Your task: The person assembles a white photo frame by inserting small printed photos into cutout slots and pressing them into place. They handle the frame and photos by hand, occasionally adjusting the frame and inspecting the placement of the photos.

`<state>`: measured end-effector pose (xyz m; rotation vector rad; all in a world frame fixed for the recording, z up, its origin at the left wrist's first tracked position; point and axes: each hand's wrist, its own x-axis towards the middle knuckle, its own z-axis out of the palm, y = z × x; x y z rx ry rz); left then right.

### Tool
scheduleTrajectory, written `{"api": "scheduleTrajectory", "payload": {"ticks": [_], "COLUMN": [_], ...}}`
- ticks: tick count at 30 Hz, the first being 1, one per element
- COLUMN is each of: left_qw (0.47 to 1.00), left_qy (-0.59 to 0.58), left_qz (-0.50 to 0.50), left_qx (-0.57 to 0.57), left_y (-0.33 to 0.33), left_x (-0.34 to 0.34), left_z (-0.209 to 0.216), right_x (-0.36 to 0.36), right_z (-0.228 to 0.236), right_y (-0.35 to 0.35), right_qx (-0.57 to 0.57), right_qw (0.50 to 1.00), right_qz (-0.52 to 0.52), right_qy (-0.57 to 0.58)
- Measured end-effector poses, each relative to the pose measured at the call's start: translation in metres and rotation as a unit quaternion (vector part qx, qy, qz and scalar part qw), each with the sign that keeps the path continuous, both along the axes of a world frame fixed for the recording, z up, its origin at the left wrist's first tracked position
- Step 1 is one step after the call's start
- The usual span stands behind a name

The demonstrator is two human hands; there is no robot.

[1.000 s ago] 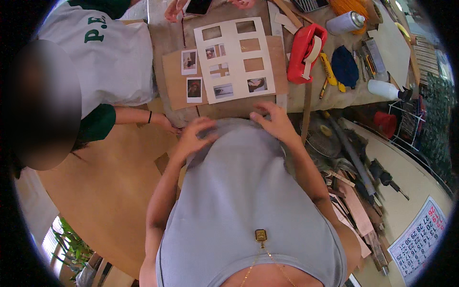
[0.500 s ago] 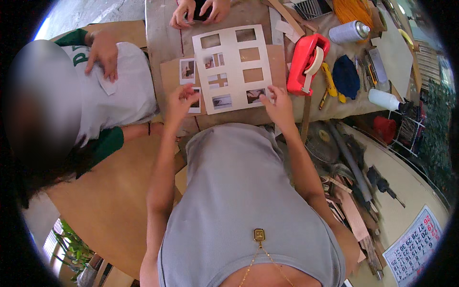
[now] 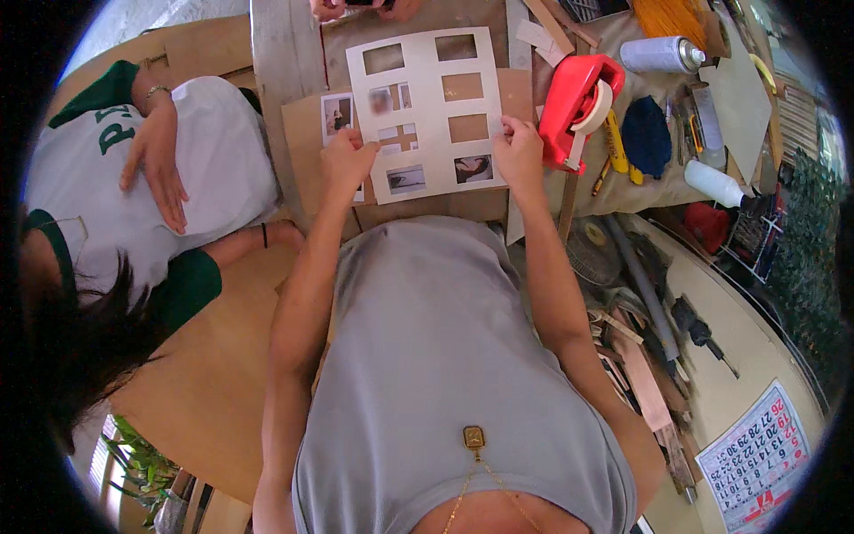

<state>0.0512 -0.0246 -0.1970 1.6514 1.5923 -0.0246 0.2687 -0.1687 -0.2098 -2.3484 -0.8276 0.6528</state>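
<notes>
A white mat board [image 3: 425, 116] with several rectangular windows lies on brown cardboard [image 3: 304, 147] at the table's near edge. Through its bottom windows show a photo [image 3: 406, 180] at left and another photo [image 3: 473, 169] at right. Smaller prints appear behind two left windows. My left hand [image 3: 349, 160] is closed on the mat board's left edge, over part of the loose photos beside it. On the opposite edge, my right hand [image 3: 519, 151] pinches the board between thumb and fingers. One white-bordered photo [image 3: 338, 117] lies left of the board.
Right of the board stands a red tape dispenser [image 3: 559, 111], with a yellow cutter [image 3: 616, 142], dark blue cloth [image 3: 646, 138], spray can [image 3: 660, 55] and white bottle [image 3: 713, 183] beyond. A person [image 3: 182, 147] sits at left. Another person's hands [image 3: 396, 9] are at the far edge.
My hands have gone from loosely open beside the mat board to closed on its two side edges. The person at left has shifted, and the whole view has moved slightly.
</notes>
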Motion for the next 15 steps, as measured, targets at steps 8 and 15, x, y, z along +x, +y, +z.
{"api": "scheduleTrajectory", "payload": {"ticks": [8,15], "left_qw": [0.986,0.961], "left_qy": [-0.108,-0.180], "left_qz": [0.109,0.191], "left_qx": [-0.058,-0.084], "left_y": [-0.004,-0.012], "left_x": [-0.003,-0.006], "left_z": [-0.013,0.016], "right_x": [0.004,0.006], "right_z": [0.003,0.001], "right_y": [0.006,-0.002], "right_qx": [0.010,0.036], "right_qw": [0.993,0.972], "right_qz": [-0.103,-0.153], "right_qy": [0.061,0.174]}}
